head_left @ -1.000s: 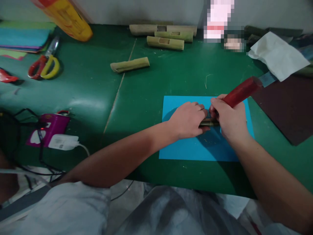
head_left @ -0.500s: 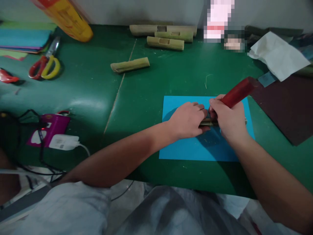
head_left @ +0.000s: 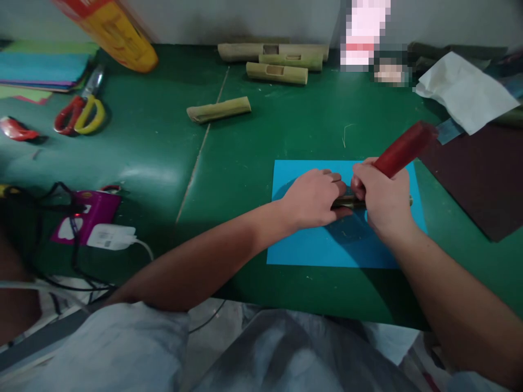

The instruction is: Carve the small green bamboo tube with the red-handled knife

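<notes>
My left hand [head_left: 316, 198] is closed around the near part of a thin bamboo piece [head_left: 350, 202], pressing it down on a blue sheet of paper [head_left: 302, 247]. My right hand [head_left: 386, 198] grips a tool by its thick red handle [head_left: 404, 149], which slants up and to the right. The tool's working end is hidden by my fingers, close to the bamboo. The bamboo's far tip pokes out to the right, past my right hand.
Several cut bamboo tubes [head_left: 278, 73] lie at the back, with one bamboo piece [head_left: 220, 110] nearer. Scissors [head_left: 79, 111], coloured paper [head_left: 44, 68] and a purple power strip [head_left: 87, 215] with a white plug are left. A dark brown sheet [head_left: 482, 179] and white tissue [head_left: 466, 92] are right.
The red handle and my right hand have shifted slightly up and to the right. My left hand stays on the bamboo. Things on the left appear a little farther right as the view turns.
</notes>
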`<state>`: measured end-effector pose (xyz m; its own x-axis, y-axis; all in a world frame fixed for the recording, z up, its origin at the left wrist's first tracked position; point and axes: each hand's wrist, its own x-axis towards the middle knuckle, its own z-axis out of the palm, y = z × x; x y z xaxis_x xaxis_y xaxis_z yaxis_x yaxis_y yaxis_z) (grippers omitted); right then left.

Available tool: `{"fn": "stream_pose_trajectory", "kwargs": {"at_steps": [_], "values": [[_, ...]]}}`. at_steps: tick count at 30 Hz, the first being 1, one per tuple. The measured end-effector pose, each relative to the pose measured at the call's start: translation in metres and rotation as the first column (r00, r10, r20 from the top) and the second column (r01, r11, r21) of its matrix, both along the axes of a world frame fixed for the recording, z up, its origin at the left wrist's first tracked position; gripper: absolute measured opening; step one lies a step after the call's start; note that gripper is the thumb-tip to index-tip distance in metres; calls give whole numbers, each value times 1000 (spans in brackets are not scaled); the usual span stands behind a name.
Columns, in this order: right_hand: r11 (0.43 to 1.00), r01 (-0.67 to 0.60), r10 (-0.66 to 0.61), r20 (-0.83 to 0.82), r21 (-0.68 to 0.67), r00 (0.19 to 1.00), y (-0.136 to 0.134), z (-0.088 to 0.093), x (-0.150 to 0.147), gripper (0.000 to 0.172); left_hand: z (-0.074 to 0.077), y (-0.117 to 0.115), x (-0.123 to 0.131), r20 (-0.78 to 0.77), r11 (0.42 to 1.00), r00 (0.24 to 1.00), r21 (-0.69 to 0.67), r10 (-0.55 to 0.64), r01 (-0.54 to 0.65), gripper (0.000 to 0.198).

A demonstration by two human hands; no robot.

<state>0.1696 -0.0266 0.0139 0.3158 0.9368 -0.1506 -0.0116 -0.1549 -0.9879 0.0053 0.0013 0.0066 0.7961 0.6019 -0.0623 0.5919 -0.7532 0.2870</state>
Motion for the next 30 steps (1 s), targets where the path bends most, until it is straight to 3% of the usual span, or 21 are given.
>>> {"fn": "stream_pose_trajectory", "kwargs": {"at_steps": [5,18,27,30], "values": [[998,-26,27,-16,63,1000,2,-6,3,41,9,-1,5,-81,1000,997,-12,16,-17,41],[1000,-19,18,31,16,999,3,-9,6,34,14,-5,8,-114,1000,993,-11,26,-28,41],[998,-56,59,134,-29,989,5,-5,1,43,-7,-4,-3,76,1000,997,9,14,-15,36],[998,-66,66,129,-4,989,4,-5,0,47,-8,-5,-3,69,1000,997,7,25,-25,38]]}}
